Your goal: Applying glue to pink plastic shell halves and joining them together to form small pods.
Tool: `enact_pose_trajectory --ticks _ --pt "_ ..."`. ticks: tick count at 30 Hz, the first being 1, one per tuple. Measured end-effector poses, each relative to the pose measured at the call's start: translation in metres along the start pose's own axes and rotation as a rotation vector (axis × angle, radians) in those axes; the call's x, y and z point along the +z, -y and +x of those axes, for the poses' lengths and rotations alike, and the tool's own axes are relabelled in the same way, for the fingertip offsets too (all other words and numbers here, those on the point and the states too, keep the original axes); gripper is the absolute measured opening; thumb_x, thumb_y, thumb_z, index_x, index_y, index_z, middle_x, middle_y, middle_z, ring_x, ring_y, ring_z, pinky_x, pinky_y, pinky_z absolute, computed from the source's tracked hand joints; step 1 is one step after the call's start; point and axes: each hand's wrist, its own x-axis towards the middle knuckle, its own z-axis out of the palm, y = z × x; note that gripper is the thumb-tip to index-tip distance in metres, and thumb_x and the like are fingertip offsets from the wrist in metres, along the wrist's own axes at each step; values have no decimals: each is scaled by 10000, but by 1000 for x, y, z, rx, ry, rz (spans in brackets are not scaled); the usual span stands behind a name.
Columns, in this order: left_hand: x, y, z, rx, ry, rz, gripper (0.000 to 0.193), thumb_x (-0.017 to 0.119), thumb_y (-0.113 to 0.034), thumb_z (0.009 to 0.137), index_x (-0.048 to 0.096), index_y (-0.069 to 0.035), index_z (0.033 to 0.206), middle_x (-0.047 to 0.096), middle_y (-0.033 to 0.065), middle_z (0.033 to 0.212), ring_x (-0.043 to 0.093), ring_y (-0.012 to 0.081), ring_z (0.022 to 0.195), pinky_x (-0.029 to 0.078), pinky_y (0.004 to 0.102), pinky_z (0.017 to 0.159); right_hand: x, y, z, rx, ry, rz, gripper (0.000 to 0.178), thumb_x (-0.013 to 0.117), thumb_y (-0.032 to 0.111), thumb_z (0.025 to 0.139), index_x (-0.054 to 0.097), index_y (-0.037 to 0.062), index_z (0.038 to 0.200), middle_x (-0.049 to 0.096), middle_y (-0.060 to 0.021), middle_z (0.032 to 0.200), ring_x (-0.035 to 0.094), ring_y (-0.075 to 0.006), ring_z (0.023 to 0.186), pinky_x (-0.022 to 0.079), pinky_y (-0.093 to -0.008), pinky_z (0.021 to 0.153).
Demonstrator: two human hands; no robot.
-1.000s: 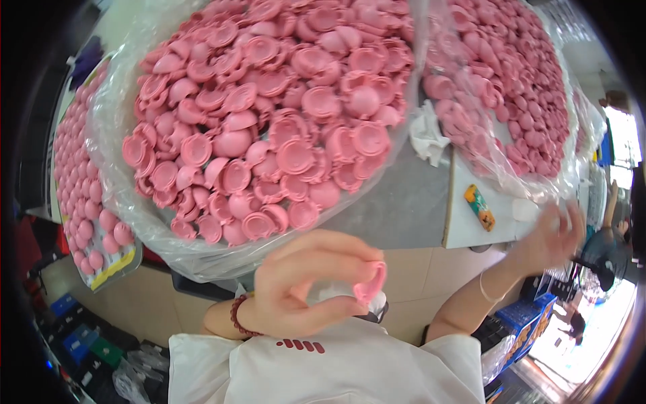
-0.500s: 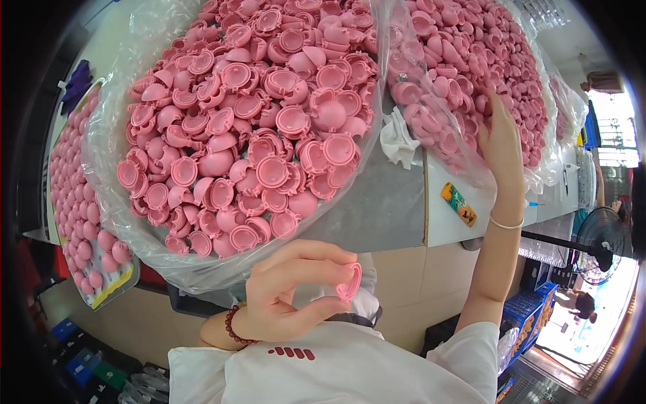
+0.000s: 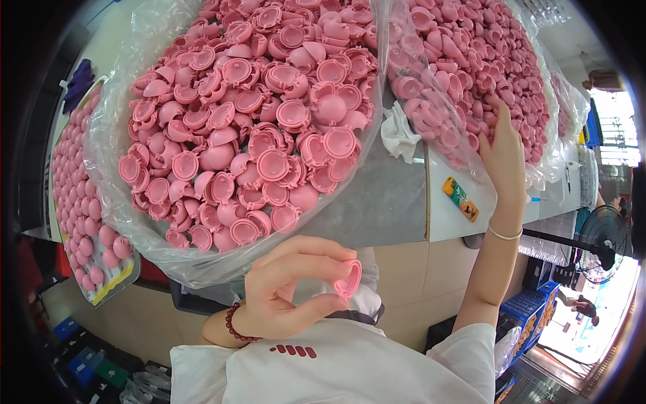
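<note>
My left hand is in front of my shirt, thumb and fingers closed on a pink plastic half-shell whose hollow side faces right. A wide clear plastic bag of pink half-shells lies just beyond it. My right hand reaches over a second bag of pink half-shells at the right. Its thumb and fingers are apart at the edge of the heap, and no shell shows between them.
A tray of closed pink balls stands at the left. On the table lie a crumpled white tissue and an orange and green packet. A black fan and blue crates are at the right.
My right hand has drawn back slightly from the heap, and its thumb has spread from the fingers. The left hand keeps its half-shell, turned slightly so more of the hollow shows.
</note>
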Motion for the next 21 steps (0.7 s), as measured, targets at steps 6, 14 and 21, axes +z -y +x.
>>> enact_pose_trajectory --ticks 6,14,21 --pt "-7 2 -3 20 47 31 352 685 14 642 513 20 949 516 208 990 531 241 906 444 312 760 -25 67 -44 -266 -133 449 352 554 -64 671 508 7 1012 587 -122 915 570 -242 807 441 -311 720" --pt "-8 5 -2 -73 12 -155 421 659 -3 688 446 40 1048 471 226 1057 516 233 946 453 314 790 6 107 -78 -513 185 606 433 647 -60 555 544 -6 973 567 -110 878 548 -248 795 433 -292 717" --pt "-5 4 -3 -80 -64 -65 434 668 19 673 447 45 1046 473 221 1058 522 235 950 453 316 795 10 110 -83 -438 171 705 355 727 75 554 587 -9 869 539 -87 795 533 -221 689 421 -273 586"
